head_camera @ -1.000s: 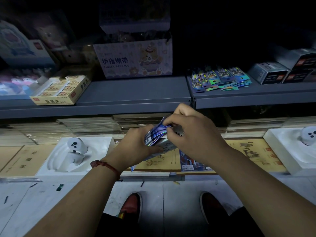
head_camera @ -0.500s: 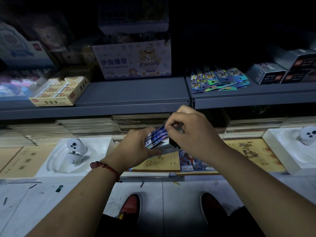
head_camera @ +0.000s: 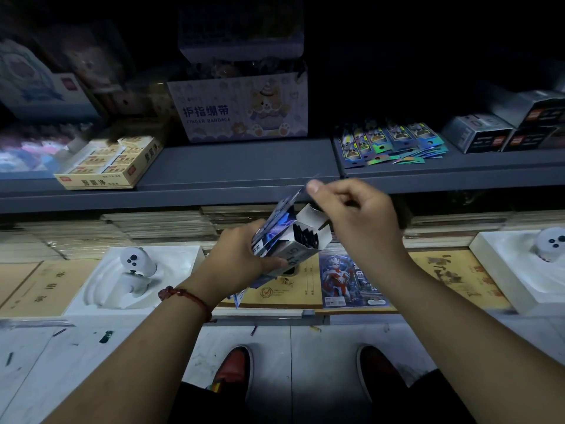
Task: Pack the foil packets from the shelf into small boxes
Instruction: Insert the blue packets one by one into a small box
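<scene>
Right hand (head_camera: pixel 357 215) has risen off the mouth of the small box (head_camera: pixel 301 243), where half a second ago it was bunched down over the packets, and the box's open end and raised flap now show. Its grip is closed to a pinch: thumb and forefinger meet on the top corner of a foil packet (head_camera: pixel 287 206), which stands tilted just below and to the left of that pinch, its lower end down beside the box mouth; the other fingers are curled in. Whether the packet's lower end is inside the box or against its side I cannot tell. Left hand (head_camera: pixel 241 255), with a red bracelet (head_camera: pixel 186 296) at the wrist, has its grip wrapped round the box from below, thumb across the near face, and clamps a few more packets against the box's side. Dark packet edges show inside the mouth. Beyond and above the right grip, on the grey shelf (head_camera: pixel 244 166), lies a fan of foil packets (head_camera: pixel 391 142), with grey boxes (head_camera: pixel 477 133) further right.
</scene>
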Tool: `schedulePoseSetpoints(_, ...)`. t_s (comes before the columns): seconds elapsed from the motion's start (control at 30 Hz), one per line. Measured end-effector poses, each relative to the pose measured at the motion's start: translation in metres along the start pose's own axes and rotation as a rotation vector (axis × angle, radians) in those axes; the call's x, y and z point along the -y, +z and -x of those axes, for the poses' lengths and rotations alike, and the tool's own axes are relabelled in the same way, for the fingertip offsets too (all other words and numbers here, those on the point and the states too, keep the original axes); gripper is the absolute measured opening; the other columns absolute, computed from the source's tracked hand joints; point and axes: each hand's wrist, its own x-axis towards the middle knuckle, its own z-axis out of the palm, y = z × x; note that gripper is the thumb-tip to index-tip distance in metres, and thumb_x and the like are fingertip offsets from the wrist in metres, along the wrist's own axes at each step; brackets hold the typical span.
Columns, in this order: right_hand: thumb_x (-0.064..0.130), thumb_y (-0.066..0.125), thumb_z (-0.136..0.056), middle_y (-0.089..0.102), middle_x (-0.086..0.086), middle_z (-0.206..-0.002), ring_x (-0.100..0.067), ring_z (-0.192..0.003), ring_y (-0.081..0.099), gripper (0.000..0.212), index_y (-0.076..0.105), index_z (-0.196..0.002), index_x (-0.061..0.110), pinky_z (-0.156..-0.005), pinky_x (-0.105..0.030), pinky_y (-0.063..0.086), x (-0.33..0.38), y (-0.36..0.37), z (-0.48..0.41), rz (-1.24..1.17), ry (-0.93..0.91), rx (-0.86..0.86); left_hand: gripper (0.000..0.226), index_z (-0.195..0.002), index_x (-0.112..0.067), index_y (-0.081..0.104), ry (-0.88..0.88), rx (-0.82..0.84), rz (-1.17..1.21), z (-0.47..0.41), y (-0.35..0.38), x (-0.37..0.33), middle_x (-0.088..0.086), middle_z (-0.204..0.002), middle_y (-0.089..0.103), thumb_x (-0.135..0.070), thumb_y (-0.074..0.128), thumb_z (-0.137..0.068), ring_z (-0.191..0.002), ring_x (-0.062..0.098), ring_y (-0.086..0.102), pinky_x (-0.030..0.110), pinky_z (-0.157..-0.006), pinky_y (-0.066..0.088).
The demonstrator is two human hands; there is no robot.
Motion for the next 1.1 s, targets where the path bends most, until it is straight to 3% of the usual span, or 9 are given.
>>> schedulePoseSetpoints(0.1,0.049,0.072,-0.09,0.066,-0.01,-0.076,-0.018,-0.063,0.061,0.038,0.071,-0.082,0.012,-0.062,-0.037,0.052,-0.006,0.007,0.002,0.067,-0.026,0.05,0.048,-0.124,-0.022,0.063,0.028,0.017,-0.031,0.002,0.003,-0.003,-0.014,-0.1,0.068,-0.032,0.083,-0.082,-0.08,-0.004,0.062,0.005,-0.061,0.045)
schedulePoseSetpoints(0.2,0.035,0.07,-0.095,0.063,-0.023,-0.071,-0.038,-0.064,0.058,0.042,0.066,-0.079,-0.004,-0.062,-0.046,0.051,-0.009,0.01,0.0,0.106,-0.049,0.003,0.049,-0.124,-0.022,0.062,0.045,0.021,-0.043,0.001,0.004,-0.003,-0.013,-0.104,0.069,-0.035,0.084,-0.081,-0.081,-0.006,0.061,0.004,-0.062,0.044)
schedulePoseSetpoints(0.3,0.026,0.067,-0.097,0.052,-0.032,-0.065,-0.028,-0.052,0.042,0.043,0.056,-0.076,-0.01,-0.053,-0.04,0.038,-0.002,0.005,-0.002,-0.006,-0.006,-0.101,0.051,-0.125,-0.022,0.062,0.037,-0.005,-0.045,0.001,0.002,-0.001,-0.009,-0.109,0.072,-0.036,0.084,-0.081,-0.084,-0.001,0.063,0.005,-0.062,0.046)
schedulePoseSetpoints(0.4,0.023,0.063,-0.099,0.052,-0.027,-0.054,-0.022,-0.045,0.044,0.039,0.053,-0.08,-0.01,-0.051,-0.039,0.04,0.002,-0.005,-0.008,-0.127,0.001,-0.215,0.049,-0.123,-0.022,0.063,0.012,-0.022,0.002,0.0,-0.001,0.002,-0.009,-0.108,0.073,-0.032,0.085,-0.08,-0.089,0.004,0.066,0.007,-0.066,0.049)
schedulePoseSetpoints(0.5,0.021,0.06,-0.101,0.051,-0.011,-0.045,-0.018,-0.039,0.045,0.036,0.051,-0.077,-0.004,-0.048,-0.033,0.04,0.003,-0.016,-0.012,-0.199,-0.035,-0.287,0.046,-0.117,-0.024,0.065,-0.029,-0.037,0.07,0.0,-0.004,0.006,-0.013,-0.104,0.074,-0.031,0.087,-0.077,-0.09,0.006,0.069,0.021,-0.073,0.057)
schedulePoseSetpoints(0.63,0.021,0.06,-0.102,0.052,-0.01,-0.045,-0.02,-0.038,0.047,0.036,0.051,-0.077,-0.005,-0.047,-0.031,0.042,0.001,-0.026,-0.012,-0.159,-0.099,-0.291,0.044,-0.11,-0.029,0.067,-0.089,-0.059,0.116,0.001,-0.007,0.014,-0.015,-0.096,0.076,-0.035,0.09,-0.073,-0.083,0.004,0.072,0.031,-0.074,0.061)
schedulePoseSetpoints(0.83,0.024,0.061,-0.102,0.056,-0.012,-0.045,-0.018,-0.04,0.055,0.033,0.06,-0.073,0.008,-0.053,-0.036,0.05,-0.004,-0.028,0.0,0.091,-0.205,-0.204,0.04,-0.106,-0.036,0.065,-0.076,-0.086,0.185,0.007,-0.009,0.009,-0.032,-0.087,0.071,-0.034,0.089,-0.074,-0.082,-0.011,0.067,0.005,-0.06,0.046)
schedulePoseSetpoints(0.97,0.027,0.063,-0.1,0.056,-0.013,-0.047,-0.023,-0.043,0.058,0.032,0.064,-0.074,0.007,-0.054,-0.044,0.052,-0.008,-0.026,0.0,0.174,-0.297,-0.166,0.043,-0.11,-0.036,0.064,-0.033,-0.113,0.24,0.013,-0.009,0.004,-0.035,-0.082,0.069,-0.028,0.089,-0.076,-0.082,-0.017,0.064,0.001,-0.06,0.044)
schedulePoseSetpoints(1.1,0.022,0.072,-0.093,0.051,0.003,-0.052,-0.009,-0.048,0.048,0.033,0.06,-0.065,0.009,-0.053,-0.025,0.04,-0.01,-0.017,0.003,0.304,-0.413,-0.126,0.041,-0.11,-0.038,0.064,0.01,-0.141,0.249,0.019,-0.007,0.001,-0.039,-0.088,0.069,-0.029,0.087,-0.077,-0.085,-0.012,0.068,0.004,-0.064,0.048)
